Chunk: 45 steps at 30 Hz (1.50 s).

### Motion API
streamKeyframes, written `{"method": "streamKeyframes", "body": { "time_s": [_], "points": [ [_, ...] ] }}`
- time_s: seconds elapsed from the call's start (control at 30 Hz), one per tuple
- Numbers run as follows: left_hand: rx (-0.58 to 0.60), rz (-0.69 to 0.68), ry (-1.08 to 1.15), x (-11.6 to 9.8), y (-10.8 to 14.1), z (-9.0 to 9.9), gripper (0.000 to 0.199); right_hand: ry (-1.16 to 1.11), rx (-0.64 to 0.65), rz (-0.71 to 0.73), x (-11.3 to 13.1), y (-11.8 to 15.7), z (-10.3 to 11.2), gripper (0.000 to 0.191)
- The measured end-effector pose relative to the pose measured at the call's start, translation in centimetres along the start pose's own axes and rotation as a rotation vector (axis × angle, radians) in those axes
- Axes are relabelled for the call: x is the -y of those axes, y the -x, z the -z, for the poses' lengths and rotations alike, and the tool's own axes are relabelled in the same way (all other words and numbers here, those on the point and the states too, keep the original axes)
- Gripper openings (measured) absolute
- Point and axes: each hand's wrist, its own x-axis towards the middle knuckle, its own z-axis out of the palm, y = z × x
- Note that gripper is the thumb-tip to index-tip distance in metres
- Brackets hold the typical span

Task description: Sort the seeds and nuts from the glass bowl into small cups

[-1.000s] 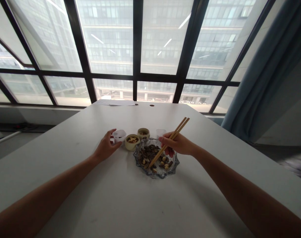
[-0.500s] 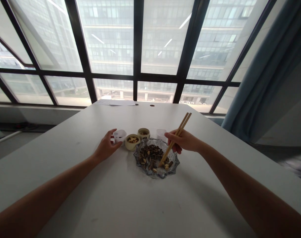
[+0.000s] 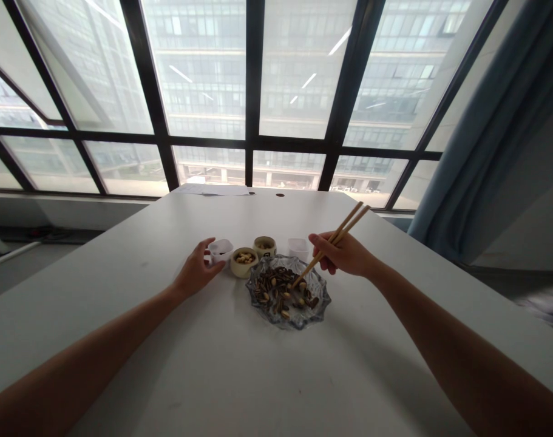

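My right hand [image 3: 342,252] grips a pair of wooden chopsticks [image 3: 349,220], tips down in the clear glass bowl [image 3: 320,306]. Inside it lie dark sunflower seeds [image 3: 270,283] and several pale nuts, which look like pistachios [image 3: 286,314]. On the left, my left hand [image 3: 198,267] curls its thumb and fingers around a small translucent plastic cup [image 3: 220,257] with a few dark bits inside. Beside that stands a cream ceramic cup [image 3: 244,271] of pale nuts. Another cream cup [image 3: 264,252] sits just behind the bowl.
A second translucent plastic cup [image 3: 298,248] stands behind the bowl, near my right hand. Papers [image 3: 212,190] lie at the far end of the white table [image 3: 240,370], by the windows. A blue curtain [image 3: 467,133] hangs on the right.
My right hand has shifted slightly right, with the chopsticks leaning further over. Their tips have moved back in the bowl, and the seeds and nuts lie differently. My left hand has stayed put.
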Motion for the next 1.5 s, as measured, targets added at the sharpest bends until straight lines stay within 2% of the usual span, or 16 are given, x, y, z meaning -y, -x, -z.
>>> {"method": "streamKeyframes", "body": {
  "time_s": [0.07, 0.13, 0.43, 1.0, 1.23, 1.4, 1.5],
  "points": [
    [-0.003, 0.001, 0.003, 0.0, 0.0, 0.0, 0.075, -0.038, -0.091, 0.041, 0.0, -0.1, -0.4, 0.058],
    [-0.008, -0.002, 0.005, 0.0, 0.1, 0.0, 0.075, -0.074, -0.118, 0.043, -0.1, -0.2, -0.7, 0.057],
    [0.002, -0.004, 0.007, 0.2, 0.0, -0.1, 0.076, -0.116, -0.049, -0.012, -0.3, -0.3, -2.9, 0.058],
    [-0.038, -0.03, 0.019, 0.3, 0.0, -0.2, 0.071, -0.197, -0.045, 0.012, -1.2, -0.6, -3.9, 0.059],
    [-0.214, -0.208, -0.061, 0.3, 0.0, 0.1, 0.066, -0.384, -0.158, 0.001, -3.2, -1.8, -2.8, 0.062],
    [-0.255, -0.312, -0.104, -0.3, 0.3, 0.3, 0.062, -0.606, -0.236, -0.081, -4.5, -2.6, -2.2, 0.057],
    [-0.275, -0.318, -0.117, -0.6, 0.4, 0.3, 0.06, -0.712, -0.275, -0.134, -4.9, -2.9, -2.0, 0.049]
  ]
}}
